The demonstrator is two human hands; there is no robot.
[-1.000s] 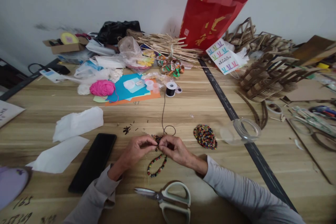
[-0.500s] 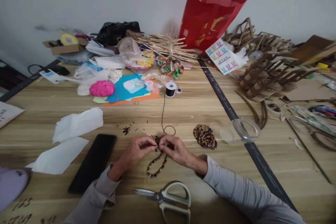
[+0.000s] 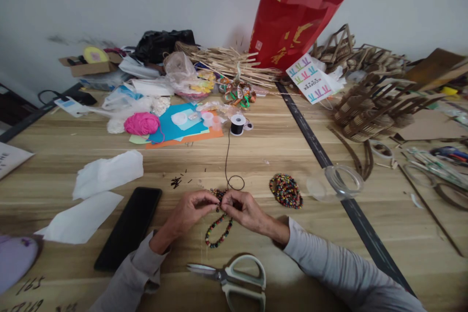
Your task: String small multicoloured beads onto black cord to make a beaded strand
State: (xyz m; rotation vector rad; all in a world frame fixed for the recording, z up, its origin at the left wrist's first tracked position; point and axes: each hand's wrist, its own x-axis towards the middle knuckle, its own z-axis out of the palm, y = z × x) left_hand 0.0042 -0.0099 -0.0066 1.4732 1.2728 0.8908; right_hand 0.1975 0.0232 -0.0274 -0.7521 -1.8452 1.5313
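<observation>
Across the near middle of the wooden table (image 3: 175, 156), 2 hands meet fingertip to fingertip, and from where I stand everything turns on that small spot. The left hand (image 3: 192, 209) and the right hand (image 3: 244, 209) each have thumb and forefinger pinched together, seemingly on the ends of the bead string (image 3: 229, 227); whatever sits right between the tips is too tiny for me to make out. That string, many-coloured, lies in a loop just below the fingers, on the table's near side.

I'd call the work well along: a fair run of beads is already threaded, though the join at the fingertips looks unfinished. Just behind the hands, partly hidden, sits a little heap of loose beads (image 3: 218, 193), so there seems to be stock left to thread. Black cord (image 3: 226, 156) trails from the spool (image 3: 238, 126) to a curl by the fingers, and I can't tell where it ends. Nearer the person, the scissors (image 3: 218, 275) lie out of the hands. Right of the hands rests a coil of beads (image 3: 286, 191), apparently strung already, and to the left are short black bits (image 3: 176, 182), perhaps trimmings.
</observation>
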